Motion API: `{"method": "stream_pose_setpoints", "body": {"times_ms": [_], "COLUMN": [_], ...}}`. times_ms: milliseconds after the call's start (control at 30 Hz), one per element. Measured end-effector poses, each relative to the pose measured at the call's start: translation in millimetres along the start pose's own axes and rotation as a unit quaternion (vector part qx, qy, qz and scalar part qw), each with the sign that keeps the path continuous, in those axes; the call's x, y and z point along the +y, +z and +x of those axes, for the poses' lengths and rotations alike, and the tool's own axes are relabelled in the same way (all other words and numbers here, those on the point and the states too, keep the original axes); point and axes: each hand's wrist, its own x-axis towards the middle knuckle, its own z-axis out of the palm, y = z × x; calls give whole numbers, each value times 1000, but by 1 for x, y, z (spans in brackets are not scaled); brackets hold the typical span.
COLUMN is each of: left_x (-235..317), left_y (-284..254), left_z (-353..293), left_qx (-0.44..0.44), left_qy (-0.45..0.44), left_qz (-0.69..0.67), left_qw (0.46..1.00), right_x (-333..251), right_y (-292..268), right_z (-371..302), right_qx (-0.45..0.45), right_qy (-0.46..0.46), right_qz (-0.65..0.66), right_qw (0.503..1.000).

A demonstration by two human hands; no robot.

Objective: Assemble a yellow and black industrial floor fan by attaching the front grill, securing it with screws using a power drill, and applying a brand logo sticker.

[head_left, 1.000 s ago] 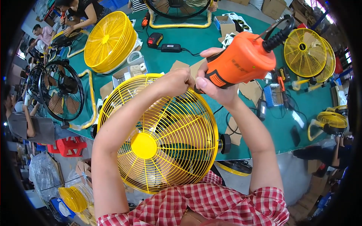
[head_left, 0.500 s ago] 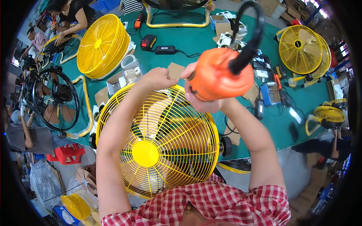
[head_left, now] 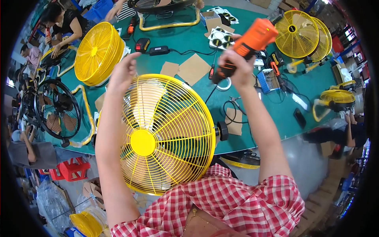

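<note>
The right hand (head_left: 236, 67) is wrapped tight around the grip of an orange drill (head_left: 246, 43), held up in the upper right of centre with its body tilted toward the top right corner. The left hand (head_left: 123, 73) hangs open, fingers loosely spread, just above the top left rim of the yellow fan (head_left: 166, 134), not clearly touching it. The fan fills the middle of the frame, its round grille facing up, standing at the near edge of the green table (head_left: 189, 39). Beyond it on the table lie cardboard squares (head_left: 193, 69) and a tape roll (head_left: 225, 83) just under the right hand. A second yellow grille (head_left: 96, 53) stands at the upper left, more yellow fans (head_left: 298, 33) at the upper right, and a black fan (head_left: 57, 108) at the left edge.
</note>
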Motion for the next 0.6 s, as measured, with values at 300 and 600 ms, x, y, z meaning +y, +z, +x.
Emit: {"method": "stream_pose_setpoints", "body": {"times_ms": [300,600], "left_x": [-34,-56], "left_y": [90,60], "left_z": [-197,-311], "left_qx": [348,475], "left_qy": [245,312], "left_qz": [-151,-187], "left_qw": [892,802], "right_x": [118,129], "right_y": [-213,-266], "right_z": [-102,-92], "right_qx": [218,99], "right_qy": [282,189], "right_qz": [-327,-545], "right_qw": [875,811]}}
